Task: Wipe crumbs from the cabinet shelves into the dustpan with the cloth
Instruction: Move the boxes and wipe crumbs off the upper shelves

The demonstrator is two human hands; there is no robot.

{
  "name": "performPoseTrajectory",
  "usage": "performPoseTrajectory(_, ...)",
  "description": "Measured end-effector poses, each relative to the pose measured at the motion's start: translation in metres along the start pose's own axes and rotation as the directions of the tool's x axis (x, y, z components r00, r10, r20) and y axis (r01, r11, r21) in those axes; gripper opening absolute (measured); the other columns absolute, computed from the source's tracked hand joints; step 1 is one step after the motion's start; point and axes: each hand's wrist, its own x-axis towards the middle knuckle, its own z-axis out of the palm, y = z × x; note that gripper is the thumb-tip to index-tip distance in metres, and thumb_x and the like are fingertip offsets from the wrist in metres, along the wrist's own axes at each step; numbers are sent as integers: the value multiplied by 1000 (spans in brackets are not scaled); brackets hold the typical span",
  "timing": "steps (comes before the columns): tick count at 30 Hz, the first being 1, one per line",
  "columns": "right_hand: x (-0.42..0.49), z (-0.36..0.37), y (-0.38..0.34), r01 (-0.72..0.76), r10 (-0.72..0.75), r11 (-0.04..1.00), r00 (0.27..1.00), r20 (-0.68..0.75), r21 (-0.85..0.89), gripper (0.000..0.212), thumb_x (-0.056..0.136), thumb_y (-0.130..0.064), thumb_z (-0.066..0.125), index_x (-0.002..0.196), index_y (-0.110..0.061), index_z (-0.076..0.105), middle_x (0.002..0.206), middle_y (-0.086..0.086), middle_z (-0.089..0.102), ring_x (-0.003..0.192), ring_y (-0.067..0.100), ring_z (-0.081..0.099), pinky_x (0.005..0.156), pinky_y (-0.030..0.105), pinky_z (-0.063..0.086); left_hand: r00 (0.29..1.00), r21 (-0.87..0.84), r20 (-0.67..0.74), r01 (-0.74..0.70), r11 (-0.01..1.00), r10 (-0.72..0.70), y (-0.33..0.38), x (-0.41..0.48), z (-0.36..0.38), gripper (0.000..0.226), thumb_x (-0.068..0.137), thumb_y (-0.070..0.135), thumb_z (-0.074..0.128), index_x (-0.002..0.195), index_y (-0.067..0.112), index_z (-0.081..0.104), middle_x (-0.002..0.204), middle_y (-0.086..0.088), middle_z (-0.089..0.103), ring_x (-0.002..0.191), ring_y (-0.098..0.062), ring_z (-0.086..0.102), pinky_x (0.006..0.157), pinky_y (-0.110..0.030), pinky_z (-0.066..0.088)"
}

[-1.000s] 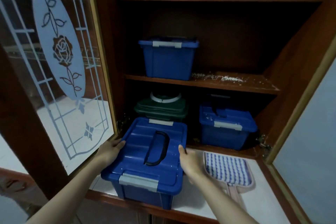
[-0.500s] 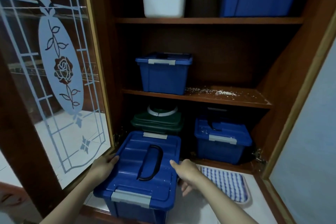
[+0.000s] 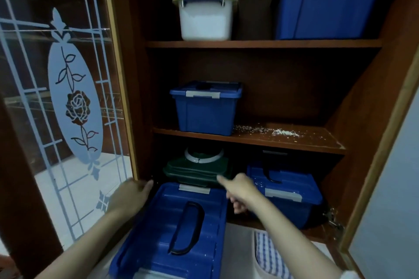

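White crumbs (image 3: 275, 131) lie scattered on the right half of the middle cabinet shelf (image 3: 294, 142). A blue-and-white checked cloth (image 3: 269, 253) rests in a pale dustpan (image 3: 257, 265) on the white counter at the lower right, partly hidden by my right forearm. A blue lidded box with a black handle (image 3: 179, 231) sits on the counter in front of the cabinet. My left hand (image 3: 129, 197) lies against its far left corner. My right hand (image 3: 239, 190) hovers off the box's right far corner, fingers loose, holding nothing.
Glass door with an etched rose (image 3: 74, 108) stands open on the left. Middle shelf holds a blue box (image 3: 205, 111). Bottom shelf has a green container (image 3: 197, 170) and a crumb-dusted blue box (image 3: 288, 192). Top shelf carries a white tub (image 3: 205, 16) and a large blue bin (image 3: 328, 2).
The view has tilted up, showing the top shelf. My right hand has come off the blue box's right edge and lifted toward the cabinet; the left hand slid to the far corner.
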Motion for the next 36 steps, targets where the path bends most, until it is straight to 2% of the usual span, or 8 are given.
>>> performPoseTrajectory(4,26,-53,-62,287,-176,926,904,-390,247,45,93,-45,51,78,-3,59,61,6,55,43,16,50,42,27,47,987,-342,-148,-107,934,58,71,57,-47,44,97,38,43,115,3,64,109,-14,64,106,-30,59,83,-28,43)
performPoseTrajectory(8,46,-87,-100,384,-182,876,825,-535,294,51,93,-48,48,87,0,66,78,9,65,71,25,64,73,44,58,993,-677,-120,-73,732,-11,112,113,-63,56,94,46,45,132,7,51,126,-11,58,116,-27,53,104,-40,40)
performPoseTrajectory(12,62,-102,-118,372,-174,872,843,-510,318,58,93,-50,47,113,2,61,98,12,66,94,30,65,83,44,56,997,-803,-31,15,595,-67,133,153,-71,68,90,54,47,139,7,41,136,-10,49,124,-27,46,108,-43,35)
performPoseTrajectory(16,75,-103,-128,349,-165,853,886,-434,388,47,91,-46,54,115,-6,59,90,4,57,70,17,56,60,31,55,994,-849,13,69,525,-110,141,174,-70,65,92,46,51,139,4,37,139,-12,44,125,-28,45,107,-40,37)
performPoseTrajectory(22,82,-94,-133,318,-104,749,923,-370,582,20,92,-28,56,82,-11,51,68,2,44,53,10,39,48,23,44,993,-901,71,106,420,-98,147,178,-65,40,95,24,48,130,5,46,137,-10,47,123,-24,47,95,-35,42)
performPoseTrajectory(28,70,-95,-130,315,-107,697,934,-340,645,18,91,-20,57,103,-7,53,70,1,42,54,10,38,52,24,43,992,-919,89,117,377,-92,141,167,-75,41,93,19,52,131,2,46,137,-14,47,125,-26,46,95,-39,44)
performPoseTrajectory(33,46,-99,-126,359,-108,675,913,-394,645,10,84,-8,59,78,-9,50,71,3,44,59,13,41,51,24,39,996,-931,72,88,354,-58,133,136,-87,38,93,17,52,127,1,49,128,-13,53,112,-22,52,89,-38,47)
performPoseTrajectory(36,27,-100,-126,354,-117,679,917,-382,643,8,80,-11,59,81,-9,52,77,6,49,69,18,48,54,29,42,996,-941,59,77,329,-63,124,110,-98,37,91,15,54,125,2,50,126,-13,55,113,-23,54,89,-39,48)
